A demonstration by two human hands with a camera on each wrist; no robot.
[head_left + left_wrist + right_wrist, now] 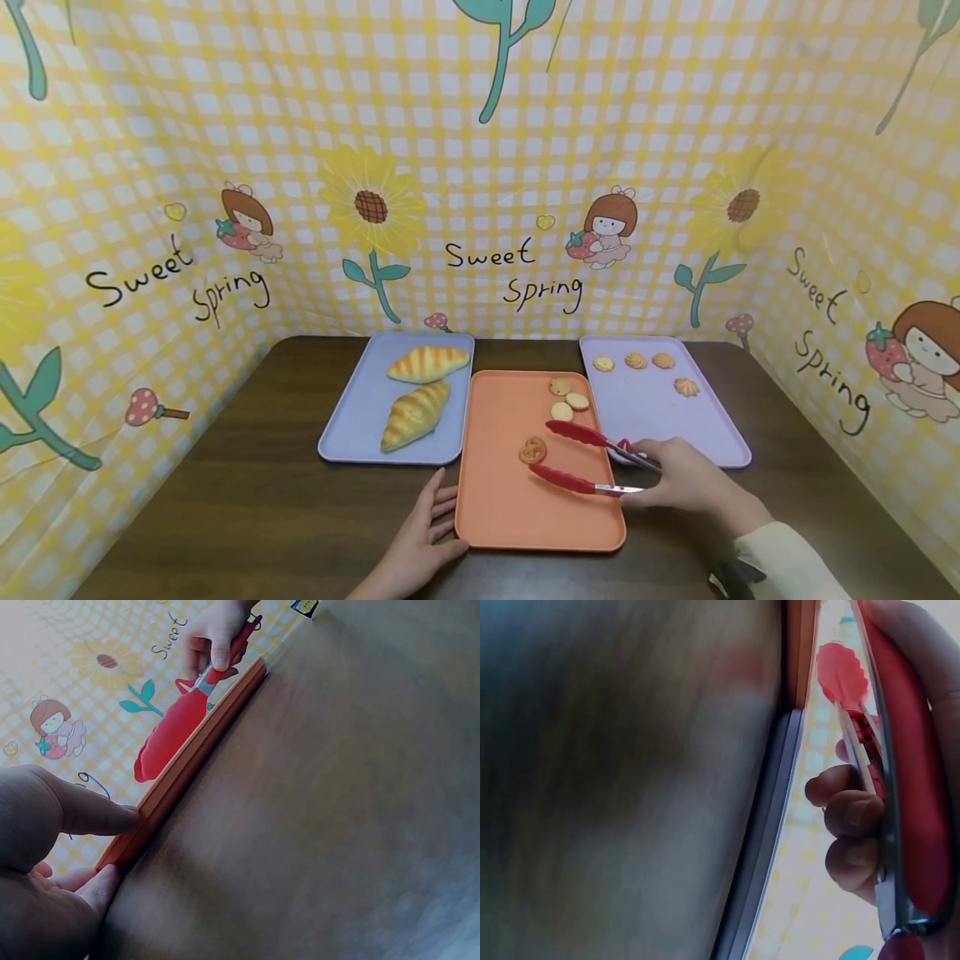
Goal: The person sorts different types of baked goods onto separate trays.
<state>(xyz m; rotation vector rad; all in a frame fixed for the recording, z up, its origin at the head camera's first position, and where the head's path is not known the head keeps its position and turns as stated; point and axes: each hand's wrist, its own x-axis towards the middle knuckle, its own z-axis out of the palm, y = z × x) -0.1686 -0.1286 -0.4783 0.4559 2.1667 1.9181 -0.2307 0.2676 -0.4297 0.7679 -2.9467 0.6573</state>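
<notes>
My right hand [678, 477] grips a pair of metal tongs with red scalloped heads [573, 480], their arms spread apart over the orange tray [517, 521]. Close to the lower tong tip lies a round pretzel-shaped cookie [532, 451], with the upper tip off to its right. In the right wrist view, fingers curl around the red-padded tongs handle [911, 772]. At the orange tray's near left corner, my left hand [420, 537] touches the edge with thumb and extended fingers. Its fingers rest against the tray wall [184, 761] in the left wrist view. Three pale cookies [562, 411] lie at the tray's far right.
To the left, a blue tray [348, 437] holds two croissants [416, 415]. A lilac tray [712, 433] on the right carries several small cookies [636, 361]. All trays stand on a dark wooden table [247, 500]. A yellow checked cloth [480, 183] hangs behind and at both sides.
</notes>
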